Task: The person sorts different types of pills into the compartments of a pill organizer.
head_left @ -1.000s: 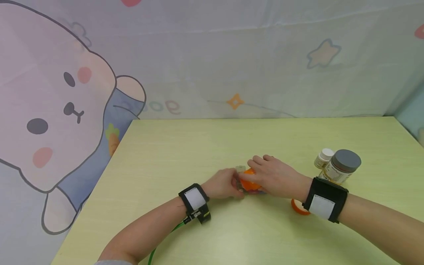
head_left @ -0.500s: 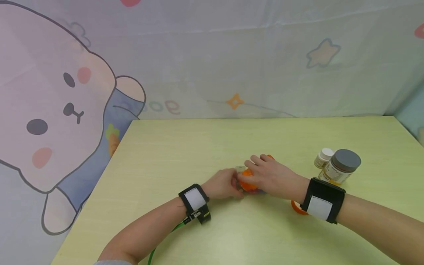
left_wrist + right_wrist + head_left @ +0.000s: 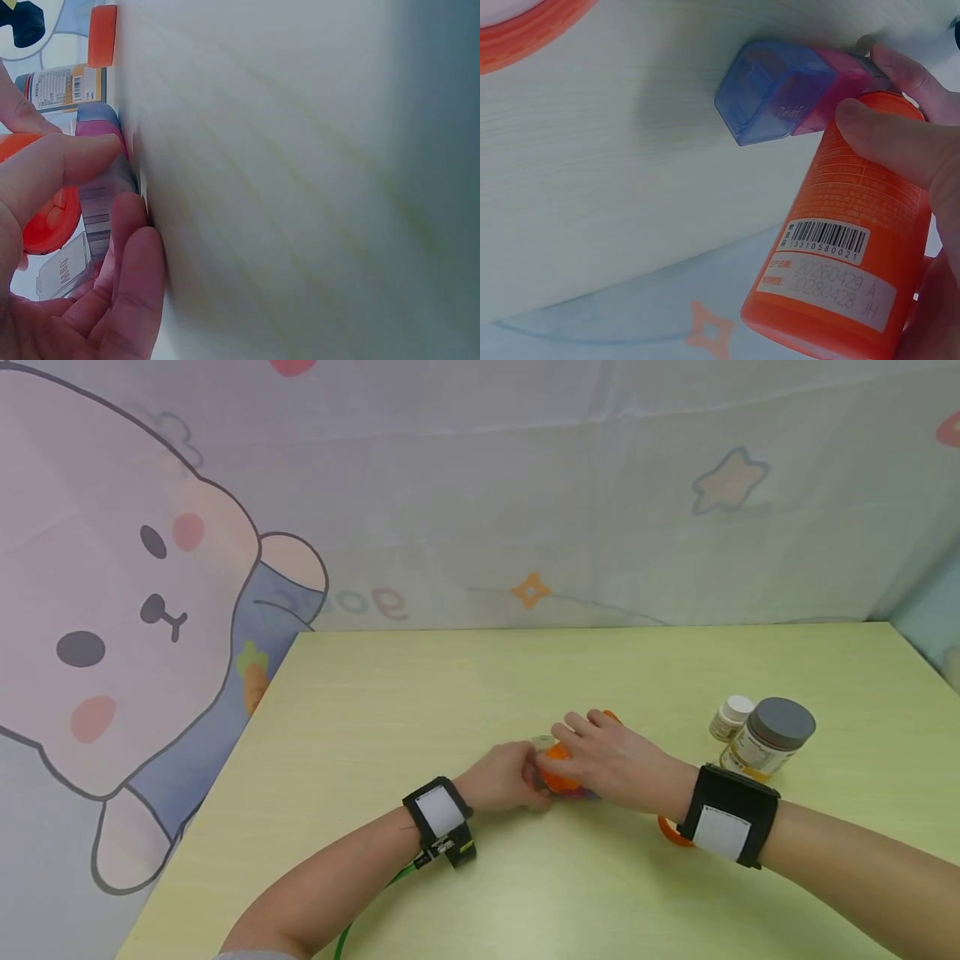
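Note:
A long pill organizer (image 3: 810, 82) with blue, pink and grey compartments lies on the table. My left hand (image 3: 501, 777) holds it at its left end, thumb on one side and fingers on the other. One clear lid (image 3: 64, 266) with lettering stands open in the left wrist view. My right hand (image 3: 622, 764) grips an orange pill bottle (image 3: 832, 240), tilted with its mouth towards the organizer. In the left wrist view the uncapped mouth shows orange inside. Whether anything falls from it I cannot tell.
An orange cap (image 3: 675, 832) with a pale inside lies on the table below my right wrist. Behind that wrist stand a small white bottle (image 3: 731, 718) and a larger jar with a grey lid (image 3: 776, 735). A printed cloth (image 3: 465, 493) hangs behind the table.
My right hand has shifted slightly left with the orange bottle, and the bottle's far end now shows beyond the fingers. The left hand and organizer stay nearly still.

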Available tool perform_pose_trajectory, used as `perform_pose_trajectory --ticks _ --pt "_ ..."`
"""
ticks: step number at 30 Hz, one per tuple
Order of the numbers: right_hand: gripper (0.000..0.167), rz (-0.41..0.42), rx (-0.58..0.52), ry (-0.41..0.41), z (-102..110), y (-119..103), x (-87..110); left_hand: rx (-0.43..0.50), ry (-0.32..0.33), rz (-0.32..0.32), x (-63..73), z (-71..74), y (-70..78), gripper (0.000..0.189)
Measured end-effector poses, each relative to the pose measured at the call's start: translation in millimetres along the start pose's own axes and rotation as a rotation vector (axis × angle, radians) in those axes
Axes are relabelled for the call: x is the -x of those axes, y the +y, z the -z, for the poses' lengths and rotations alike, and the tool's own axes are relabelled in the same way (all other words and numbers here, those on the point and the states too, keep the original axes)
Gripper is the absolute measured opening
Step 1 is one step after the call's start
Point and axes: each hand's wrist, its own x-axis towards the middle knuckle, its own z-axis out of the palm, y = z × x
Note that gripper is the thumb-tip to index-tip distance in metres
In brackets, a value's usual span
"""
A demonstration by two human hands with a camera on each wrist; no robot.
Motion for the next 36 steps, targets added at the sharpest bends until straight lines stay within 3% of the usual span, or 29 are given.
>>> perform_pose_trajectory --ticks 7,11,16,19,23,30,36 --pt "0.044 -0.016 -0.016 -0.013 -2 1 1.6 0.005 -0.004 -0.005 0.5 0.3 -1.0 0.035" --pt "0.051 -0.073 -0.096 -0.028 -2 3 5.9 0.003 -0.002 -0.001 -0.1 -1.0 -3.4 0.035" --pt "0.062 -0.300 -0.332 -0.021 8 5 23.8 0.002 -0.017 0.011 -4.5 -3.2 -5.3 0.040" --pt "0.063 -0.451 -0.538 -0.003 19 -4 34.2 0.011 -0.030 0.019 -5.0 -2.7 -5.7 0.042" --pt "0.060 -0.549 -0.787 0.034 29 -23 44.0 0.013 -0.032 0.027 -3.9 -1.4 -4.7 0.043" --pt "0.064 -0.545 -1.152 0.060 23 -53 50.9 -0.009 -0.030 0.033 -2.9 -1.0 -2.2 0.046" --pt "0.069 -0.468 -1.225 0.094 10 -62 48.4 0.052 -0.016 0.044 3.5 0.8 -3.8 0.059"
